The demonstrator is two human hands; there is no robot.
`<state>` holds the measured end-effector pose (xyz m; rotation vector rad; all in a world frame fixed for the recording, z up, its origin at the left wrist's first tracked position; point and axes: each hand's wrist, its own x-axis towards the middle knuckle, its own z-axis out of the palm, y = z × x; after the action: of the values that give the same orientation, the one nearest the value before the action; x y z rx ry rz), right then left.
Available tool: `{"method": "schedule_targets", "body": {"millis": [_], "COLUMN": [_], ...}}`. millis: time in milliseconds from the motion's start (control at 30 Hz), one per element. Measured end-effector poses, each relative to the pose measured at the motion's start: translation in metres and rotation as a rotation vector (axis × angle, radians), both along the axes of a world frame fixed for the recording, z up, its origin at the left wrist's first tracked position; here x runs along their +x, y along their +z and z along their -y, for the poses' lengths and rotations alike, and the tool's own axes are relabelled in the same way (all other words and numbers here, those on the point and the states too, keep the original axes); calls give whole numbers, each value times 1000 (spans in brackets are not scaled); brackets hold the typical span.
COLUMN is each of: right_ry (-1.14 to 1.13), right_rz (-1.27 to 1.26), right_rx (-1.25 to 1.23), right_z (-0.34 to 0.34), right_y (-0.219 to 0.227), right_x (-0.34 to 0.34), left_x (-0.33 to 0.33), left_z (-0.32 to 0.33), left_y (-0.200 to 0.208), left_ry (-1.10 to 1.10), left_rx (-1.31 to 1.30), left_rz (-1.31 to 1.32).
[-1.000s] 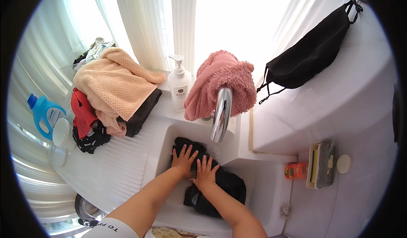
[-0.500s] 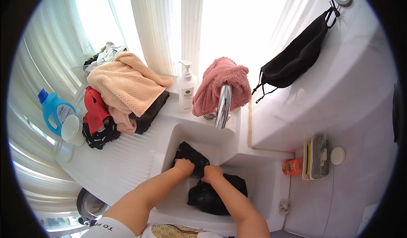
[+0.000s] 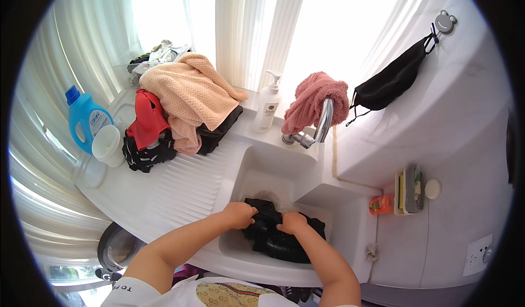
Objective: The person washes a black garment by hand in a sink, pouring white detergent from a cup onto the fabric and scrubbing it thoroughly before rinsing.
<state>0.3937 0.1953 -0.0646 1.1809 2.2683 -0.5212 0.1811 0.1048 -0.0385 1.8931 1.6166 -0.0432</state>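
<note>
One white sink [image 3: 350,230] takes up the middle of your view, its ribbed board to your left; your head has turned a little since half a second ago, so everything sits farther to the right. On the board's far side lies the peach towel [image 3: 197,91], spread over other laundry as before. Your black cloth [image 3: 279,247] is in the basin, wet and shiny, bunched in one heap toward the near side; half a second ago its far end reached closer to the back wall. Ripples now show in the water just beyond it. The pink towel [image 3: 314,104] hangs bunched on the tap [image 3: 325,121], unchanged, though more of the tap's base has come into sight. Your left hand [image 3: 240,215] is closed, thumb and fingers pinching the cloth's far left edge. Your right hand [image 3: 293,223] curls its fingers tightly into a fold on top, just beside the left. A second ago both lay flat with fingers spread; half a second ago they were fists pressed into the cloth. Smallest, the wall socket [image 3: 477,255] at your right now shows whole, where only a corner did.
</note>
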Motion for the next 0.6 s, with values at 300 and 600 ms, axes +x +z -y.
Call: {"method": "schedule_targets", "body": {"millis": [300, 600], "right_ry": [-392, -108], "right_rz": [-265, -994], "right_rx": [545, 514], "right_z": [18, 78], "right_y": [-19, 57], "right_x": [-38, -156], "left_x": [-52, -216], "left_z": [59, 139], "left_y": [28, 73], "left_ry": [183, 1854], "left_rx": [331, 473], "left_rz": [561, 1449]}}
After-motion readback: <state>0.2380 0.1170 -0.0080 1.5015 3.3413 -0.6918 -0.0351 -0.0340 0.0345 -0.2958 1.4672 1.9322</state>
